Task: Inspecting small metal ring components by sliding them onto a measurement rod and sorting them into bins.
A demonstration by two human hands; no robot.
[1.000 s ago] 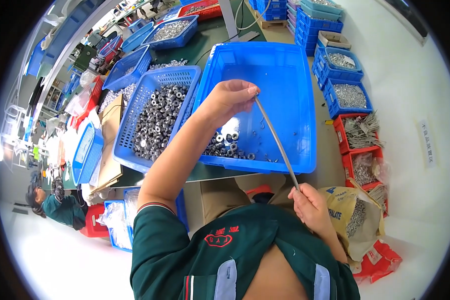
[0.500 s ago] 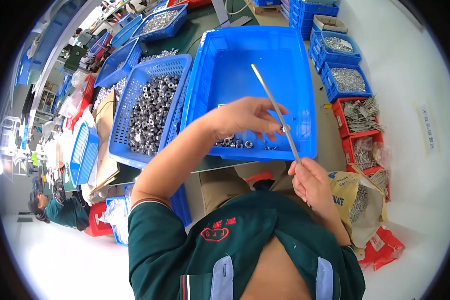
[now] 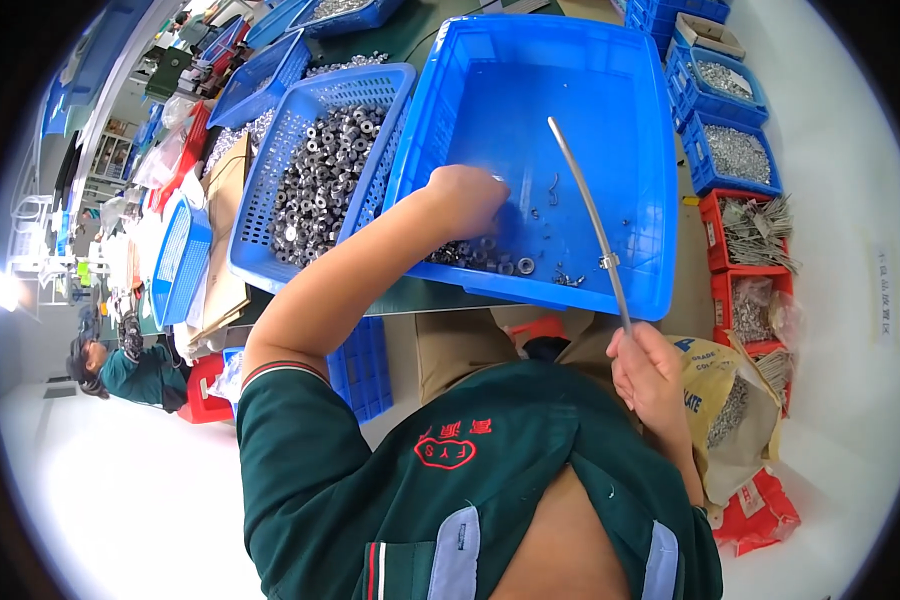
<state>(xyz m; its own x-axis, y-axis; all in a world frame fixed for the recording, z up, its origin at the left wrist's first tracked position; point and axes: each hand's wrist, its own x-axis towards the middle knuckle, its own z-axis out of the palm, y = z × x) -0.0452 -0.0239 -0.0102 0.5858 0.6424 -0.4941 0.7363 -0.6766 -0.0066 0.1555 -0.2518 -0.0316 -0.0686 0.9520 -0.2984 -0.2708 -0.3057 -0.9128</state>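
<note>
Holds a slim metal rod (image 3: 585, 190) by its near end in the right hand (image 3: 648, 370), with fingers curled tight round it. Points its long axis forward and slightly left of that grip, out over the blue tub (image 3: 510, 110). Carries a small metal fitting (image 3: 609, 261) on the rod, nearer the grip than the free tip. Has the left hand (image 3: 470, 200) forward-left of the grip, apart from the rod, near ring-shaped pieces (image 3: 480, 257); too blurred, cannot tell whether holding anything. Includes, farther left, a perforated basket (image 3: 254, 222).
</note>
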